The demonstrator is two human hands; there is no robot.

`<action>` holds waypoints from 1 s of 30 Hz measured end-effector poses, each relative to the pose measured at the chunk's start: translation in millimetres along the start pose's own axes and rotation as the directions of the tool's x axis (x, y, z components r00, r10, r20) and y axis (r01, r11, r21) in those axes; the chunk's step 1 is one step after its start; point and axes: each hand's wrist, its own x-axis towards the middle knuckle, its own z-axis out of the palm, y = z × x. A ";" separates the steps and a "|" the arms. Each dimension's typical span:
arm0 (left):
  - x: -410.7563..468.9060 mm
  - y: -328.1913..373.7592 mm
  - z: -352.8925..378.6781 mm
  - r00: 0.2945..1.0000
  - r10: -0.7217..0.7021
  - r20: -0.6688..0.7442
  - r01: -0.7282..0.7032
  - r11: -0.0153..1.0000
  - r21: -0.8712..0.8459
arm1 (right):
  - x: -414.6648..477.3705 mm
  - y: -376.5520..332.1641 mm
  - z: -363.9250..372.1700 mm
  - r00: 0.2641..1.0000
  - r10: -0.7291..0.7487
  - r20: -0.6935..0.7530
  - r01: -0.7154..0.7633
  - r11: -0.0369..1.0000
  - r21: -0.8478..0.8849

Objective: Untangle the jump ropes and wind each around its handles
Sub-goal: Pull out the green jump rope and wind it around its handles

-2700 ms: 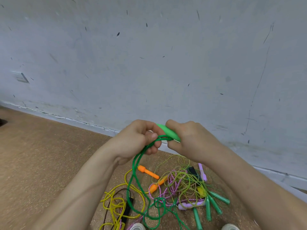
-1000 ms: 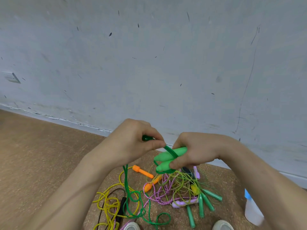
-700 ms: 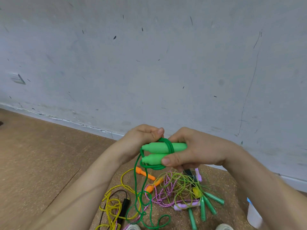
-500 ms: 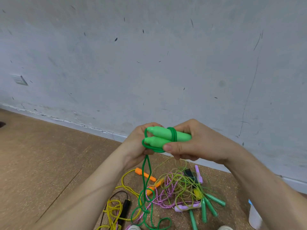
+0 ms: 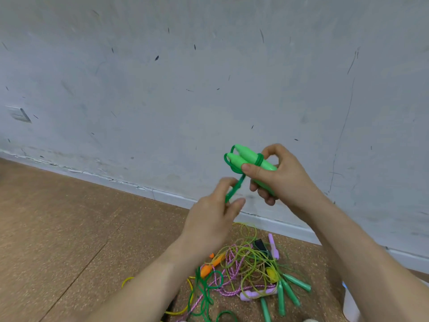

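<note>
Against a scuffed pale wall (image 5: pixel 162 89), the head camera shows the right hand (image 5: pixel 286 182) gripping two bright green handles (image 5: pixel 242 155) side by side, thumb pressed on top, fingers curled beneath. A few turns of green cord (image 5: pixel 237 186) circle the handles. The cord runs down to the left hand (image 5: pixel 209 224), which pinches it taut between thumb and fingers. More green cord lies looped on the brown floor (image 5: pixel 69 228), beside a tangled pile (image 5: pixel 250 268) of lime, pink and yellow ropes. Winding this rope appears to be the step in hand, with much cord left. The next move likely calls for carrying the cord round the handles under tension, letting the slack feed free of the pile
</note>
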 end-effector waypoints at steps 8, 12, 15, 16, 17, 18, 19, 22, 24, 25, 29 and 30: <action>5.4 -3.9 -7.4 0.932 0.350 -0.095 -0.264 0.835 0.484 | 4.4 11.0 2.9 0.996 0.092 -0.010 -0.090 0.990 0.109; 4.4 -1.8 -14.3 0.996 0.084 -0.003 -0.083 0.988 0.129 | 4.3 14.8 4.9 0.998 0.057 -0.034 -0.056 0.998 0.023; 1.8 0.6 -21.6 0.976 -0.094 0.197 0.136 0.968 -0.213 | 4.9 17.7 7.8 0.999 0.025 -0.044 -0.028 0.995 -0.092; 0.5 1.6 -23.4 0.970 -0.090 0.224 0.125 0.981 -0.148 | 5.1 19.1 9.8 0.999 0.007 -0.049 -0.013 0.990 -0.141; -0.5 5.7 -26.4 0.971 -0.068 0.229 0.070 0.998 -0.001 | 5.2 21.1 11.9 0.998 -0.019 -0.055 0.008 0.980 -0.198; -2.4 8.9 -26.8 0.978 -0.023 0.208 -0.021 0.978 0.207 | 5.5 23.0 13.6 0.997 -0.049 -0.064 0.031 0.964 -0.263; -5.5 10.4 -24.2 0.984 0.033 0.172 -0.107 0.890 0.443 | 6.3 24.8 14.2 0.994 -0.077 -0.072 0.049 0.945 -0.325; -6.7 12.6 -22.3 0.979 0.194 0.060 -0.168 0.610 0.774 | 10.9 25.7 10.1 0.992 -0.067 -0.106 0.031 0.949 -0.314; 2.1 6.7 -25.4 0.964 0.264 -0.014 -0.150 0.591 0.792 | 14.0 25.3 3.7 0.987 -0.076 -0.145 0.025 0.946 -0.323; 4.0 5.4 -26.2 0.956 0.290 -0.046 -0.148 0.613 0.776 | 14.9 26.0 1.3 0.982 -0.101 -0.159 0.036 0.929 -0.367; -3.2 11.4 -24.5 0.953 0.300 -0.034 -0.213 0.746 0.631 | 10.5 25.4 3.9 0.974 -0.207 -0.090 0.106 0.770 -0.629; -3.5 12.9 -28.6 0.942 0.334 -0.024 -0.257 0.768 0.586 | 9.1 24.1 5.9 0.982 -0.184 -0.043 0.111 0.744 -0.659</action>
